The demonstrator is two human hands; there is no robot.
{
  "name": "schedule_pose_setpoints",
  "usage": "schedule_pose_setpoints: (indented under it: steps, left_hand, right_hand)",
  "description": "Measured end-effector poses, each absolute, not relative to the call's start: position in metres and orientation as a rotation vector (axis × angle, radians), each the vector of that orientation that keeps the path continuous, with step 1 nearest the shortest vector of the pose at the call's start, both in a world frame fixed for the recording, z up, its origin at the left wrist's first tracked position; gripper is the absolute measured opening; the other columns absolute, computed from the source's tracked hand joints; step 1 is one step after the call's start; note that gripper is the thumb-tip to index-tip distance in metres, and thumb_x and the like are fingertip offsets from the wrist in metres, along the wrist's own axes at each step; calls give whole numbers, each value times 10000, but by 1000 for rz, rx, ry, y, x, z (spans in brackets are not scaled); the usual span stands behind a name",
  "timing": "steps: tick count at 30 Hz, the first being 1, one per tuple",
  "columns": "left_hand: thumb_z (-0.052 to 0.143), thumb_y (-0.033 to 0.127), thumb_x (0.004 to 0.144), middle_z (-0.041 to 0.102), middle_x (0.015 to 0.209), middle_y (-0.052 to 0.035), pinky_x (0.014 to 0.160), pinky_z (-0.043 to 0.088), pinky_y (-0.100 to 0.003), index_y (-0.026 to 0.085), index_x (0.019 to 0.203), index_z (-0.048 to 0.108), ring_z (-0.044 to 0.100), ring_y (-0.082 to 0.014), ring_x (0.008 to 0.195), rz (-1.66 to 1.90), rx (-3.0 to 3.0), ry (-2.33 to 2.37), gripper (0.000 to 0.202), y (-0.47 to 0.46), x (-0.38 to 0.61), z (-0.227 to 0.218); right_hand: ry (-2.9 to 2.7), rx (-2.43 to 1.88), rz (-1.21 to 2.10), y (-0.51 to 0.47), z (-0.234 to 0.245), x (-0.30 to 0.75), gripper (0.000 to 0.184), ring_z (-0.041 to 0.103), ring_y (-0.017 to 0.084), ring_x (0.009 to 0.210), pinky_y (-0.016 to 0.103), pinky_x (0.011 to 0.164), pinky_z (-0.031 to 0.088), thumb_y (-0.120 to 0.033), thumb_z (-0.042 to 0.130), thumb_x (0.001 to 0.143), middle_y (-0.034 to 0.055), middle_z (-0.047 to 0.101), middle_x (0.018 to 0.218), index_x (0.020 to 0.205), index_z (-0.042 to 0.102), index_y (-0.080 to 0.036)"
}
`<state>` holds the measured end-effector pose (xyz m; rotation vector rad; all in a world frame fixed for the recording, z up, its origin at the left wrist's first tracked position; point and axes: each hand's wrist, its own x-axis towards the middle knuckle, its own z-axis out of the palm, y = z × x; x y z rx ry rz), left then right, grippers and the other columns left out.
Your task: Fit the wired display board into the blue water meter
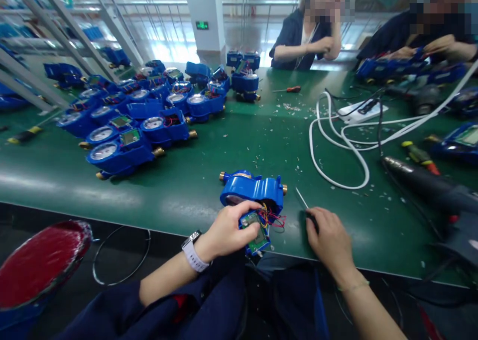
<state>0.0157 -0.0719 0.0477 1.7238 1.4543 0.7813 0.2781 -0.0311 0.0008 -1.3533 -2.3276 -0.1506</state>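
Note:
A blue water meter (pixel 252 188) with brass ends lies near the front edge of the green table (pixel 231 146). A small green circuit board (pixel 256 233) hangs from it on red and yellow wires. My left hand (pixel 227 230), with a white watch on the wrist, is closed around the meter's near side and the board. My right hand (pixel 330 240) rests on the table just right of the meter, fingers curled around a dark-handled tool with a thin metal shaft (pixel 301 198).
Several blue meters (pixel 130 126) crowd the table's left and far side. White cable loops (pixel 343 146) lie to the right by a power strip (pixel 362 111), a dark heat gun (pixel 421 183) and screwdrivers. Two people sit across the table. A red stool (pixel 41 260) stands at lower left.

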Motion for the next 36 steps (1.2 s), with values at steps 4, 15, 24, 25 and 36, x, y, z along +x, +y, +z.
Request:
schedule_pose_setpoints:
  steps: [4, 15, 24, 25, 36]
  left_hand:
    - [544, 234, 778, 728, 956, -49, 822, 511, -328, 171, 1160, 597, 673, -196, 803, 767, 1761, 1512, 391, -64, 28, 45]
    - [472, 268, 877, 705, 1119, -49, 822, 519, -309, 243, 1185, 550, 685, -215, 981, 813, 1902, 1526, 319, -63, 37, 33]
    - [464, 250, 860, 716, 1069, -87, 782, 538, -332, 211, 1228, 510, 700, -232, 913, 702, 2071, 1558, 373, -67, 36, 36]
    - [462, 248, 859, 717, 1069, -89, 776, 539, -332, 210, 1229, 511, 701, -234, 912, 685, 2069, 1564, 375, -67, 36, 37]
    - [472, 275, 846, 723, 1064, -74, 786, 536, -329, 201, 1225, 521, 705, -237, 919, 670, 2045, 1547, 389, -69, 32, 49]
  right_hand:
    - [-2181, -1113, -19, -40, 16, 257, 277, 562, 290, 1069, 492, 848, 512, -178, 519, 871, 153, 524, 1209, 1142, 569, -204]
    - [-2297, -880, 8, -53, 28, 205, 355, 347, 271, 1300, 481, 1056, 320, -329, 391, 961, 131, 371, 1418, 1223, 582, -185]
    - [-2255, -972, -165, -68, 39, 200, 356, 315, 230, 1345, 390, 1122, 161, -292, 416, 950, 136, 436, 1420, 1221, 600, -152]
    - [-2260, -975, -179, -68, 40, 201, 354, 312, 229, 1346, 390, 1123, 154, -292, 421, 948, 136, 442, 1417, 1221, 599, -152]
    - [-2364, -864, 50, -56, 55, 208, 297, 359, 215, 1305, 426, 1086, 275, -197, 436, 916, 88, 436, 1419, 1169, 592, -201]
